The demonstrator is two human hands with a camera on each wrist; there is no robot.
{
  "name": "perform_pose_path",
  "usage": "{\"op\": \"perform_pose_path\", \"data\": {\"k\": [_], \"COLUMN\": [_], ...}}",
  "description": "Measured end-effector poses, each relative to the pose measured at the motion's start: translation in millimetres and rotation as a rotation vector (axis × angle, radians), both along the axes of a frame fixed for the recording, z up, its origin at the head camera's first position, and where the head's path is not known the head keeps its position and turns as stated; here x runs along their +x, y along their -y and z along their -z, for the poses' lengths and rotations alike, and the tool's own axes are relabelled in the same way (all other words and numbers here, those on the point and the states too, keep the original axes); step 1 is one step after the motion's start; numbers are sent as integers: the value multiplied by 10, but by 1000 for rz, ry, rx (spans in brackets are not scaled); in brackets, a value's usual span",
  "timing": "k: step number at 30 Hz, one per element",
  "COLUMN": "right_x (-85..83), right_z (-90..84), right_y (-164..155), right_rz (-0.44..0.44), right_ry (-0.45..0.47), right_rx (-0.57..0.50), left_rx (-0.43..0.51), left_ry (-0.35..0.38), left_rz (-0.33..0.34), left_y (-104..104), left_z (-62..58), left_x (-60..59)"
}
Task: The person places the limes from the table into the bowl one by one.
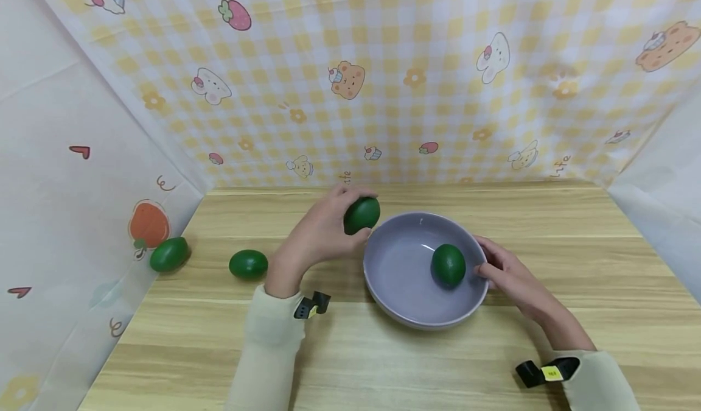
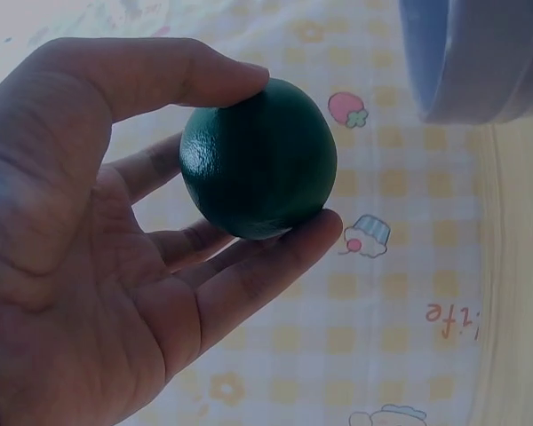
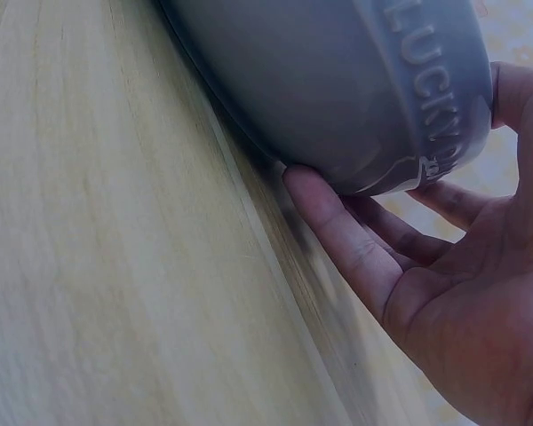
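Observation:
My left hand [image 1: 323,231] grips a smooth green oval fruit [image 1: 362,215] between thumb and fingers, just off the bowl's upper left rim. In the left wrist view the same fruit [image 2: 259,160] shows a leathery sheen, held by the fingertips away from the palm. A grey-purple bowl [image 1: 400,289] stands on the table with another green fruit [image 1: 448,265] inside, right of its middle. My right hand [image 1: 509,274] holds the bowl's right side, thumb at the rim and fingers against the outer wall. Raised letters mark that wall [image 3: 338,98] in the right wrist view.
Left of the left hand, a green fruit [image 1: 249,264] lies on the wooden table [image 1: 350,362]. Another green fruit [image 1: 170,254] rests at the table's left edge by the white cloth [image 1: 71,216]. A yellow checked cloth [image 1: 383,112] hangs behind.

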State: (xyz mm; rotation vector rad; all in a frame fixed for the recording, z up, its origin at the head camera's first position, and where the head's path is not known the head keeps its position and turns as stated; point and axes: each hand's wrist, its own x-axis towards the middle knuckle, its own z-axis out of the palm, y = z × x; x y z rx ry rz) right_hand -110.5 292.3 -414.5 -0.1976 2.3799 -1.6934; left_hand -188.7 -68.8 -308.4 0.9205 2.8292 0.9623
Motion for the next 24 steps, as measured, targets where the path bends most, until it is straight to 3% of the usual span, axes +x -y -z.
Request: {"op": "perform_pose_path", "data": {"k": [8, 24], "right_x": [-14, -5], "right_z": [-3, -1], "right_y": [12, -2], "right_rz": [-8, -10], "right_ry": [2, -9], "right_rx": [-4, -5], "left_rx": [-52, -56], "left_ry": [0, -9], "left_rz": [-4, 29], "left_y": [-111, -241], "left_z": [21, -18], "left_x": [44, 97]}}
